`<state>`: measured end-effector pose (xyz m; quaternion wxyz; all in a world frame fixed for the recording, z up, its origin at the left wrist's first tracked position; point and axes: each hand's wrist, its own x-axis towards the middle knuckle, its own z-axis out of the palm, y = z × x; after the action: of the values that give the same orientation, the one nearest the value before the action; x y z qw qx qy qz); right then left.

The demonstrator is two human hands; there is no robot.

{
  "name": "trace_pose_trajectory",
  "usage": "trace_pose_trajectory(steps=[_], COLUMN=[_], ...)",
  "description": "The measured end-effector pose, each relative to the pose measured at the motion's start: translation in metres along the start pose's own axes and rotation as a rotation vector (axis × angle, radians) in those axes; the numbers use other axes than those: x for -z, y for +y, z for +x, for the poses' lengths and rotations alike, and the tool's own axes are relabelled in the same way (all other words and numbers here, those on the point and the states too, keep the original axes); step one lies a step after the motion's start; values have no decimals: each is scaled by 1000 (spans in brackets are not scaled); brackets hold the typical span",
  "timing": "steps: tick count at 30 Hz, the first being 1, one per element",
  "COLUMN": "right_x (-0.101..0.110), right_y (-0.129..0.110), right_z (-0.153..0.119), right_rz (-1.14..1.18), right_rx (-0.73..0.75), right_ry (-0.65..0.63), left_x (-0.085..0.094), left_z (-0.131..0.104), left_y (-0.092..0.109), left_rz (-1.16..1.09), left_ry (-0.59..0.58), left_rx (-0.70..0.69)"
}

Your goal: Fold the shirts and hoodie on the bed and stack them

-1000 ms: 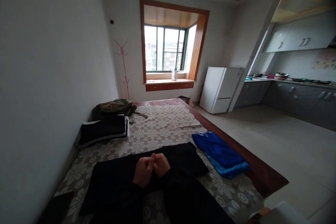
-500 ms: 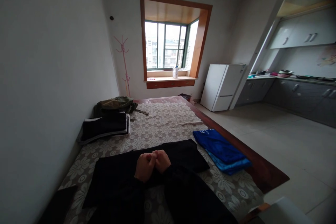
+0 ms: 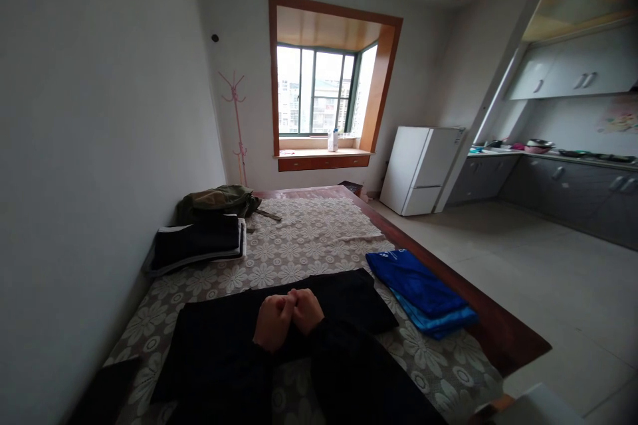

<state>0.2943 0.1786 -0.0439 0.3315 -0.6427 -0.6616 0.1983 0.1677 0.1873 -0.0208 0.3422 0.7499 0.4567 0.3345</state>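
Observation:
Black folded clothing, perhaps trousers (image 3: 349, 292), lies spread sideways across the near part of the table. Over its middle, my left hand (image 3: 273, 320) and my right hand (image 3: 306, 311) are closed and meet at the thumbs and fingertips. Whether any cloth is pinched inside the curled fingers is hidden. Dark sleeves blend into the black cloth. To the right is a folded stack of blue clothing (image 3: 419, 285), dark blue on top and lighter blue beneath.
A patterned lace cloth (image 3: 309, 226) covers the wooden table (image 3: 518, 339). By the left wall sit folded black-and-grey clothes (image 3: 197, 244) and a green backpack (image 3: 216, 200). Beyond are a pink coat stand (image 3: 235, 113), a white fridge (image 3: 416, 166) and a pale chair-like shape (image 3: 538, 405) at lower right.
The view has tilted up very slightly, so the room sits a little lower. My hands stay closed together over the black cloth, and the clothing has not moved.

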Motion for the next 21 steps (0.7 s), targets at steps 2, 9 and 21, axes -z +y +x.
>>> trace_pose_trajectory(steps=[2,9,21], right_x=[1,5,7], right_y=[-1,-3,-3], right_z=[0,-2,-1], right_rz=[3,-15,-139], right_rx=[-1,26,18], right_ry=[-8,-46,-108], left_x=[0,2,3], left_z=[0,-1,1], left_y=[1,5,6], left_rz=[0,35,107], left_ry=[-3,-2,14], left_rx=[2,3,23])
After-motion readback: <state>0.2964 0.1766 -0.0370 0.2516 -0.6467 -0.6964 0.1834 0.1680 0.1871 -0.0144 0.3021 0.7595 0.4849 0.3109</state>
